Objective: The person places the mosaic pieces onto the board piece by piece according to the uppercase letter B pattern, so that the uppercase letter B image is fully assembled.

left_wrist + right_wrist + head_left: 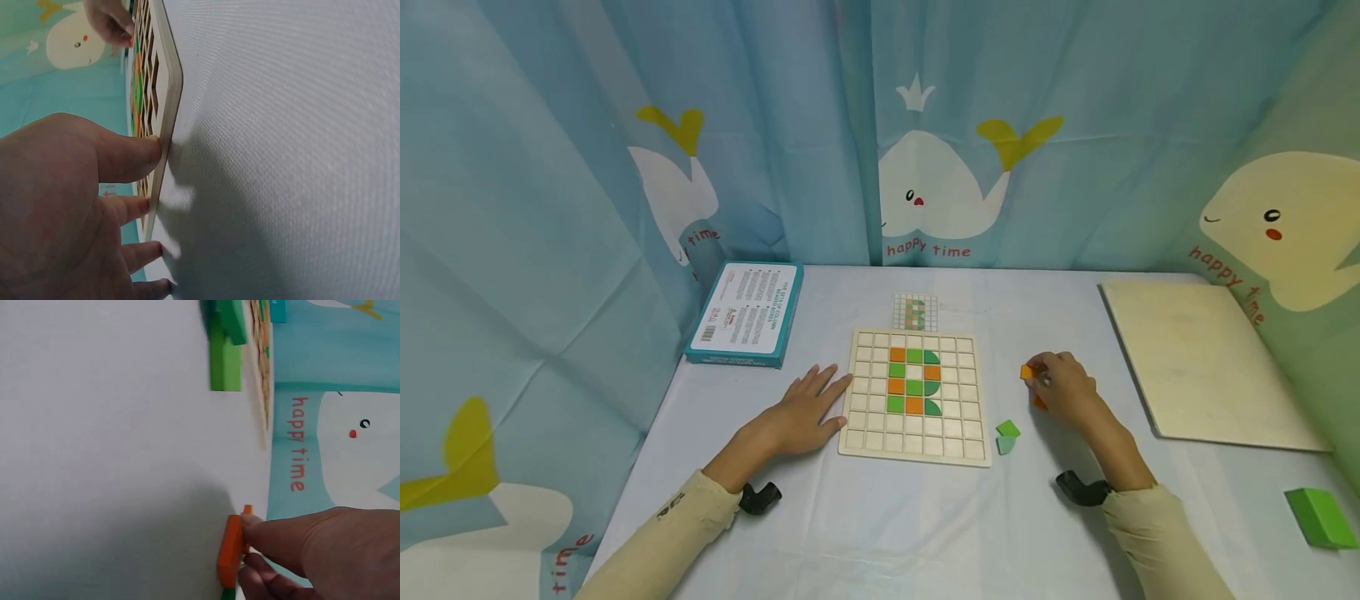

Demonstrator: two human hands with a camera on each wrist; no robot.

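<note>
A pale wooden grid board (868, 442) lies mid-table, with orange, light green and dark green pieces set in several of its squares. My left hand (801, 414) rests at the board's left side, fingers spread; in the left wrist view the thumb (131, 159) touches its edge. To the right of the board, my right hand (1063, 385) pinches a small orange block (1026, 372) between thumb and fingers. Another orange block (231, 550) lies just below that hand, with a bit of green beside it. A light green piece (1008, 428) and a darker green piece (1005, 445) lie near the board's right edge.
A small printed pattern card (915, 312) lies behind the board. At the back left is a blue-and-white box (745, 312). A plain wooden panel (1213, 362) lies at right, and a green block (1321, 518) at front right. Whale-print curtains enclose the table.
</note>
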